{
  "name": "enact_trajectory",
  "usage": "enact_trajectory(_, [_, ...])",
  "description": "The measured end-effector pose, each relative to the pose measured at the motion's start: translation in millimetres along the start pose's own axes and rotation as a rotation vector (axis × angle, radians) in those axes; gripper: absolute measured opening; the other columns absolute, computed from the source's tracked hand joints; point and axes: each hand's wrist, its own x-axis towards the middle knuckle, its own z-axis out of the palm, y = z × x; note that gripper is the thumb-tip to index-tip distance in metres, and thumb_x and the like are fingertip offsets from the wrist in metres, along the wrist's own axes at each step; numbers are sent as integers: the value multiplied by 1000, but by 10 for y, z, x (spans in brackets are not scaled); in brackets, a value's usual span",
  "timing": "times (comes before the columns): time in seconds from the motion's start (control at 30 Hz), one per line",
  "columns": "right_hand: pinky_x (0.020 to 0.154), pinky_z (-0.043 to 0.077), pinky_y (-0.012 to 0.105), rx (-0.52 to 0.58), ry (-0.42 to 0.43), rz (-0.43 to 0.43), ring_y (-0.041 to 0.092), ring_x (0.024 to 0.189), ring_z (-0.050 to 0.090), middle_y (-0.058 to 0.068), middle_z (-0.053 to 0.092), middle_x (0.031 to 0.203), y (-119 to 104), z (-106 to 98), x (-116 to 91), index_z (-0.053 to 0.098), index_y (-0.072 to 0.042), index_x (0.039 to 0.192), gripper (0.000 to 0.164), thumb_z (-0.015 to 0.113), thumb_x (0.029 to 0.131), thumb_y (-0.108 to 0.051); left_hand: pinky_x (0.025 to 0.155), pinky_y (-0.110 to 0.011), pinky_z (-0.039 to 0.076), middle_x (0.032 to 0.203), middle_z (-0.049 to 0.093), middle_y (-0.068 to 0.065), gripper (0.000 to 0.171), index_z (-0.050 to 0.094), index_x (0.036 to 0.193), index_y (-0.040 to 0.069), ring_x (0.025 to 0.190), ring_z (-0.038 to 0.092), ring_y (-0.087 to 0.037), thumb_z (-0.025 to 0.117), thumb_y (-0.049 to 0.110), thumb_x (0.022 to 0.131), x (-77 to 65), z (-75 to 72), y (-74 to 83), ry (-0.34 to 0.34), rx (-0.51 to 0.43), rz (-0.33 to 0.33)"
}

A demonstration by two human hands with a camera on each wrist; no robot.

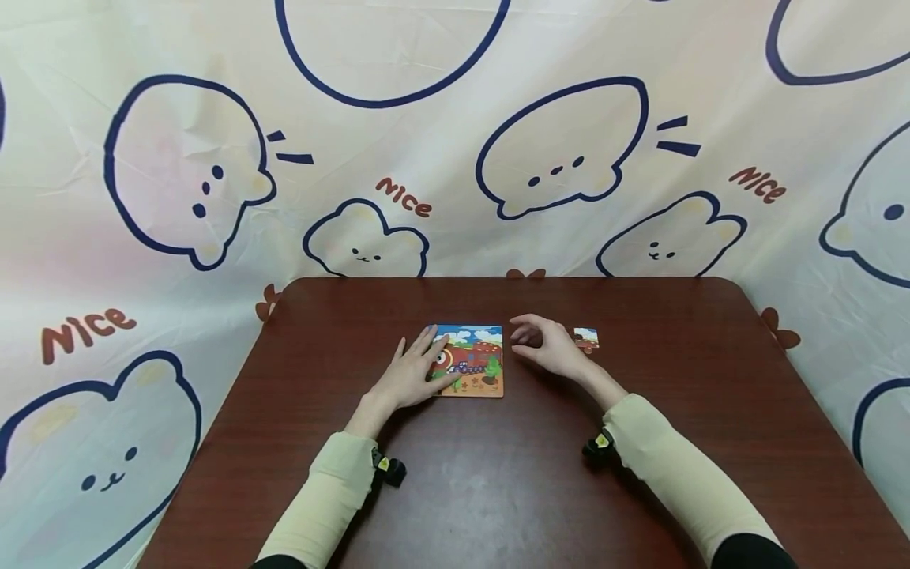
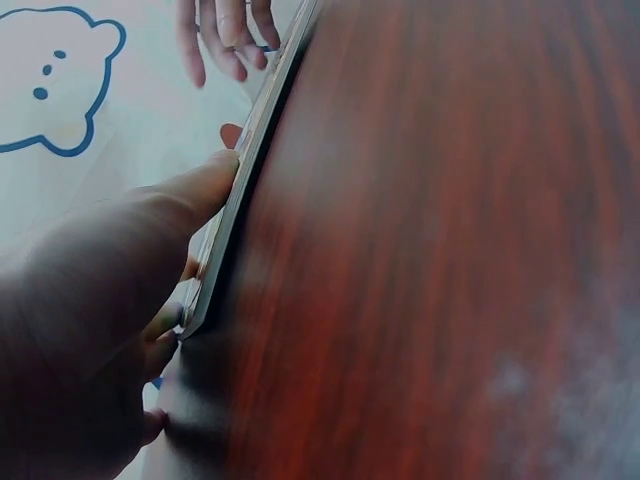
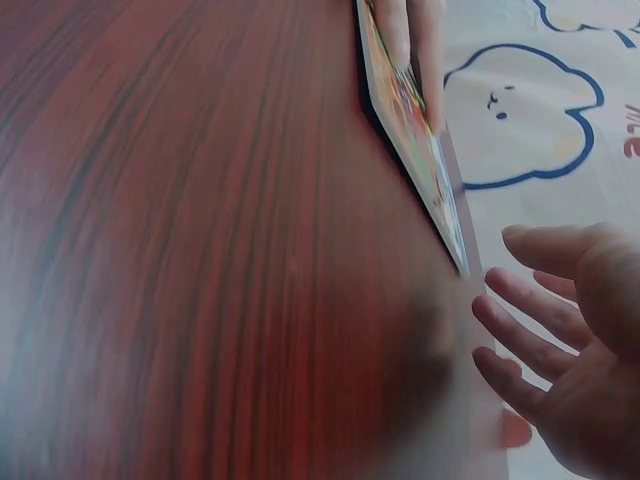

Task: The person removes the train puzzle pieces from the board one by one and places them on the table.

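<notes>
A square picture puzzle board [image 1: 472,363] with a colourful scene of clouds, a red figure and a green plant lies flat on the table. My left hand [image 1: 408,375] rests on its left side with the fingers spread over the picture. In the left wrist view the thumb [image 2: 205,185] presses on the near edge of the board. Just off the board's right edge hovers my right hand [image 1: 550,345], its fingers loosely bent and nothing between them. Beyond that hand lies a small square puzzle piece [image 1: 586,337], partly hidden by the wrist.
The dark reddish-brown table [image 1: 483,490] has rounded far corners. Behind it hangs a pale cloth [image 1: 455,158] printed with cartoon bears. Small black cameras [image 1: 392,472] are strapped at both wrists, over light yellow sleeves [image 1: 316,498].
</notes>
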Motion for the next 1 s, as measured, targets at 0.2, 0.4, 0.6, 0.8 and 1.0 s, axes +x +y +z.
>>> enact_trajectory(0.2, [106,59,59,29,-32,6,38,119,74,19,78,125,-84,135,90,64,0,147,46,77,103,-7,139,-69,7,186,16,-14,86,32,175,15,175,11,-33,63,59,108,-6,7,-9,0,-6,4])
enact_trajectory(0.4, [110,58,59,17,-51,16,39,126,74,17,80,127,-171,247,190,65,0,146,44,76,104,-9,138,-71,9,185,19,-17,86,34,174,13,174,15,-36,65,57,107,-6,8,-20,14,-19,12])
enact_trajectory(0.6, [110,58,58,-8,-72,31,36,126,74,16,82,126,-235,354,282,68,0,143,41,76,105,-13,138,-70,8,186,17,-16,86,33,174,13,175,13,-35,64,57,108,3,11,-20,13,-20,14])
enact_trajectory(0.8, [100,64,50,-5,-85,37,33,118,77,16,82,124,-265,438,351,71,0,141,39,76,105,-13,138,-71,8,186,17,-16,86,32,175,14,175,13,-34,63,58,108,-5,10,-12,12,-20,12])
enact_trajectory(1.0, [102,63,52,-33,-65,44,32,117,76,17,80,127,-300,480,375,73,0,137,35,77,104,-13,139,-69,8,186,17,-15,86,32,175,15,175,12,-32,63,59,107,-13,11,-20,12,-15,2])
